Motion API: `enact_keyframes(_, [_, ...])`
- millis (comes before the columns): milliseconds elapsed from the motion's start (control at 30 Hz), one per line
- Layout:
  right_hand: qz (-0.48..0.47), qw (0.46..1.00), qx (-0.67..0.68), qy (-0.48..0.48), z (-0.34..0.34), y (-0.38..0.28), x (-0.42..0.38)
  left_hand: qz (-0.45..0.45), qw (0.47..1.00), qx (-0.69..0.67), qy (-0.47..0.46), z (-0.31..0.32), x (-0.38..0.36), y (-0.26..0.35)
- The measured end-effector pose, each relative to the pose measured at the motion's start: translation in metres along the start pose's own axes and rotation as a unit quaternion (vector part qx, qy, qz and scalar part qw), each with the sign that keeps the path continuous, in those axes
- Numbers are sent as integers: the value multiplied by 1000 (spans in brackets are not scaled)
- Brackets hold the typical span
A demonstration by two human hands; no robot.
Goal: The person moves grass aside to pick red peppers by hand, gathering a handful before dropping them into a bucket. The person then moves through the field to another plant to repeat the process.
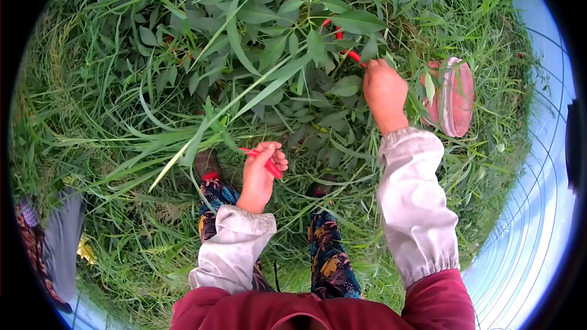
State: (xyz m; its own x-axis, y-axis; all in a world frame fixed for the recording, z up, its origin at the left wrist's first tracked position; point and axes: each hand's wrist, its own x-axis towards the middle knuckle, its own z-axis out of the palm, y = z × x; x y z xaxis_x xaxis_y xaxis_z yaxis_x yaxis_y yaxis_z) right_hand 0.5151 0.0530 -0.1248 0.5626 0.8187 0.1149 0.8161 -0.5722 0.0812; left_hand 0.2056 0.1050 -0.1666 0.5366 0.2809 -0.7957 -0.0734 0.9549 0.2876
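Observation:
In the head view my left hand (pixel 258 176) is closed around a red chili pepper (pixel 273 170), whose thin end sticks out to the left. My right hand (pixel 385 88) reaches up into a leafy pepper plant (pixel 348 87). Its fingers are pinched at the lower end of a curved red chili (pixel 352 55) among the leaves; the fingertips are partly hidden from me. Just above, another red chili (pixel 339 33) hangs on the same plant. Pale sleeve covers reach from both wrists up the forearms.
A pinkish-red container (pixel 461 99) with a pale rim lies in the grass right of my right hand. Tall grass (pixel 122 122) surrounds the plants, and long blades cross before my left hand. Another person's grey-clad leg (pixel 63 238) is at lower left. Wire fencing (pixel 544 98) curves along the right.

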Motion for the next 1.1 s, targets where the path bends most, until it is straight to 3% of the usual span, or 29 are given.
enact_keyframes(67, [-17,987,-123,-102,8,5,3,0,1000,-5,4,-2,-1,0])
enact_keyframes(267, [-109,936,-271,-197,1,2,14,2,1000,-7,-4,-3,-4,-1])
enact_keyframes(333, [-111,934,-265,-210,-18,-3,20,5,1000,-9,-13,-3,-4,-2])
enact_keyframes(400, [-91,981,-139,-102,-36,-6,23,6,1000,-12,-15,-2,-5,-1])
enact_keyframes(533, [-126,992,-10,-13,-33,3,10,2,1000,2,-13,-4,-5,-1])
enact_keyframes(600, [-106,994,17,-22,-32,4,4,2,1000,3,-12,-4,-5,-2])
enact_keyframes(667, [-132,990,36,20,-42,1,3,2,1000,2,-10,-4,-3,-2])
enact_keyframes(767, [-210,967,142,-14,-52,-33,-31,-2,1000,1,-12,-1,-4,-1])
enact_keyframes(833, [-247,945,202,-69,-53,-57,-67,-21,999,19,-25,4,-4,2])
enact_keyframes(867, [-307,925,150,-165,-61,-68,-84,-20,999,20,-25,7,-4,2])
enact_keyframes(933, [-362,867,182,-291,-68,-76,-115,-11,1000,26,8,10,-5,1])
enact_keyframes(1000, [-296,739,185,-576,-76,-78,-107,-7,999,23,33,2,-1,-3])
enact_keyframes(1067, [-243,835,400,-290,-69,-79,-83,-2,998,17,60,-5,1,-6])
enact_keyframes(1100, [-184,885,396,-162,-57,-78,-68,-11,998,15,66,-6,1,-7])
